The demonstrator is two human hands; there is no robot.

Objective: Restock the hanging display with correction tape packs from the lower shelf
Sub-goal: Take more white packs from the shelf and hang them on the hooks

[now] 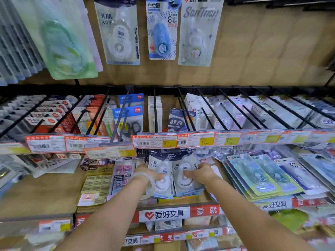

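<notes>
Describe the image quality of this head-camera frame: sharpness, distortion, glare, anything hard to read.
Head view: wide-angle bending bows the black peg rail and price-tag strip; the edges smear, so the green pack upper left is blurred; the centre is sharper, with both hands, left and right, on correction tape packs; soft glare veils the plastic blisters; small price print is unreadable.

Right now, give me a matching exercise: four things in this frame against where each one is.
1 left hand
2 right hand
3 blue glue tape pack
4 scissors pack

A on a middle-row peg
B hanging on the top row
C on the left correction tape pack
D on the right correction tape pack

Pairs: 1-C, 2-D, 3-B, 4-A
</notes>
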